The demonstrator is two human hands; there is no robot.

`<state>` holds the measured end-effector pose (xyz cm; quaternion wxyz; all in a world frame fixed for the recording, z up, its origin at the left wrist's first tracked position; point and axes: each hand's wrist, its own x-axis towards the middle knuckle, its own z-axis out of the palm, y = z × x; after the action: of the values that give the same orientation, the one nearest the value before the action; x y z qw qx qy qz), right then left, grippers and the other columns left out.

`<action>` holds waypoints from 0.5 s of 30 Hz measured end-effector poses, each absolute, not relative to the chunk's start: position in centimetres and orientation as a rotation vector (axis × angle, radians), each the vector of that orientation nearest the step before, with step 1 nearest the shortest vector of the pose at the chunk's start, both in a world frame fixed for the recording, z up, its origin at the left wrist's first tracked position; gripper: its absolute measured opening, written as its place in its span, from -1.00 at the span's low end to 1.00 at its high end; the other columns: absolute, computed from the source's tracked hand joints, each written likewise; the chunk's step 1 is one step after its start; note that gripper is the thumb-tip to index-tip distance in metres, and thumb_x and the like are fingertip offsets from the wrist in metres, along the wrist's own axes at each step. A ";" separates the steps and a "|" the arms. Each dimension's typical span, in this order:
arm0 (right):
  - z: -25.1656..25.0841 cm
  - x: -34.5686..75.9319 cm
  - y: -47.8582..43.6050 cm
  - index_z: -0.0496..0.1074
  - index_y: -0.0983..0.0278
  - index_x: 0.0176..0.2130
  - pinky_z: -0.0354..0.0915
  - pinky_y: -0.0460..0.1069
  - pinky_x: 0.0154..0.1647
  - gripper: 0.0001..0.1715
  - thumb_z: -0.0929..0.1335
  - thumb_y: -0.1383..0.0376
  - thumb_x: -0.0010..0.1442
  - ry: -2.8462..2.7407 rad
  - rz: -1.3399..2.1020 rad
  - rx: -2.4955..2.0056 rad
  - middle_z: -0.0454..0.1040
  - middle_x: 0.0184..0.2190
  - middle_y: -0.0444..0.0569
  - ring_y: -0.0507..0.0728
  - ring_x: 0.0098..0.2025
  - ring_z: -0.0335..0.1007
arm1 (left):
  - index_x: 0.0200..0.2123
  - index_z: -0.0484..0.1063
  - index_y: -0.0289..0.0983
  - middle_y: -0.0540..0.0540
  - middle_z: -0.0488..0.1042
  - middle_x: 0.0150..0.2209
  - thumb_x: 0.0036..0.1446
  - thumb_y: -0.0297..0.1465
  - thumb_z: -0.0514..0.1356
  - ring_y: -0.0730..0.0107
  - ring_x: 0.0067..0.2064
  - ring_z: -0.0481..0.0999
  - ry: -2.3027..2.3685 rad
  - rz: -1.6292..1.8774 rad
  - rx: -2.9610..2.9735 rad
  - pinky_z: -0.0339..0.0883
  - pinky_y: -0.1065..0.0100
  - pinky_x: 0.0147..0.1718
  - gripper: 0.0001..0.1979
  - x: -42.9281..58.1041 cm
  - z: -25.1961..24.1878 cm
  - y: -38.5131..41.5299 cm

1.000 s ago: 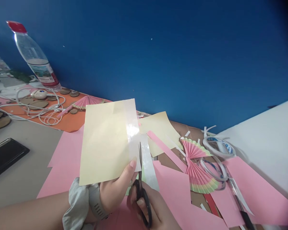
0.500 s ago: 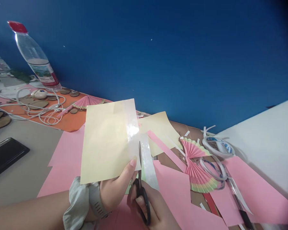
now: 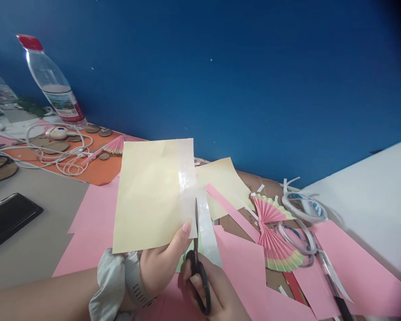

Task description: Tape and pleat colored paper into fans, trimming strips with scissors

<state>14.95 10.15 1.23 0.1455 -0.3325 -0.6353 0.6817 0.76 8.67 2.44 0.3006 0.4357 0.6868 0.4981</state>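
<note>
Several pink sheets (image 3: 243,261) litter the desk (image 3: 50,218) below scissors (image 3: 195,259), blue wall (image 3: 227,84) behind

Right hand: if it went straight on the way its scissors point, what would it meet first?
Probably the white taped edge of the pale yellow sheet, which appears right alongside the scissors; depth is unclear, so whether the blades already touch it is uncertain.
</note>
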 end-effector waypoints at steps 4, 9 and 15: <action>1.1 14.9 10.2 0.13 0.25 -0.39 -0.02 -0.07 -0.51 -0.41 0.10 -0.21 0.20 -1.839 1.967 -0.945 0.16 -0.55 -0.17 0.00 -0.52 0.05 | -0.44 0.55 -0.10 0.02 0.61 -0.31 0.13 -0.15 0.08 0.18 -0.16 0.53 1.825 1.312 1.107 0.19 0.16 0.09 -0.71 0.6 2.7 8.7; 1.3 14.9 10.2 0.13 0.25 -0.39 -0.04 -0.07 -0.52 -0.42 0.09 -0.20 0.21 -1.858 1.955 -0.940 0.16 -0.54 -0.16 0.00 -0.52 0.01 | -0.56 0.50 -0.14 -0.01 0.59 -0.42 0.11 -0.10 0.08 0.19 -0.27 0.54 1.822 1.280 1.043 0.21 0.13 0.06 -0.64 0.7 2.5 8.9; 1.8 14.8 10.1 0.15 0.26 -0.40 -0.02 -0.07 -0.49 -0.39 0.10 -0.22 0.19 -1.873 1.905 -1.018 0.15 -0.54 -0.17 0.01 -0.51 0.02 | -0.61 0.47 -0.13 0.04 0.55 -0.51 0.13 -0.15 0.07 0.27 -0.37 0.51 1.817 1.254 1.053 0.22 0.21 0.02 -0.64 0.9 2.7 8.8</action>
<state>14.82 10.11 1.78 0.1409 -0.3525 -0.6488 0.6596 0.86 8.77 2.67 0.3408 0.4048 0.6984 0.4818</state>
